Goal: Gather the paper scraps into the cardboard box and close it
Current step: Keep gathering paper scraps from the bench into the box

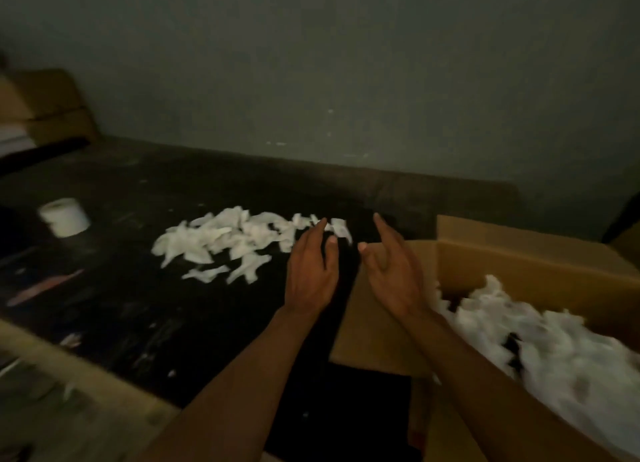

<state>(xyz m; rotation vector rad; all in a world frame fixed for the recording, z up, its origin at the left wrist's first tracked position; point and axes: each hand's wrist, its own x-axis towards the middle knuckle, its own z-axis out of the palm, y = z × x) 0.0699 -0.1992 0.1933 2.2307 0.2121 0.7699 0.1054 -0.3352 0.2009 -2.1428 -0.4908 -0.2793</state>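
grey-green wall (346,63) fills the top half, dim light, whole shot a bit blurred. below it a dark black desk (138,305) with pale smears and scuffs, a lighter tan edge along the near left. cardboard box (519,264) sits at the right of the desk, top open, back flap standing up, and one side flap (374,330) folded out flat toward the middle of the desk. inside the box a heap of white scraps (554,350) covers most of what shows of the interior. more brown cardboard (52,105) leans at the far left against the wall. two bare forearms come in from the bottom edge, side by side. loose pile of paper scraps (225,240) lies on the desk centre-left, well apart from the box opening, white torn pieces spread in a rough band. left hand (311,274) is out over the desk at the right end of that pile, back of hand up, fingers straight and slightly spread, gripping nothing; fingertips overlap the last scraps but cannot tell if they touch. right hand (394,274) is just beside it above the folded-out flap, palm turned toward the left hand, fingers straight, holding nothing. white roll (64,216) stands upright on the desk far left. a tiny white bit (171,373) lies alone near the front of the desk.
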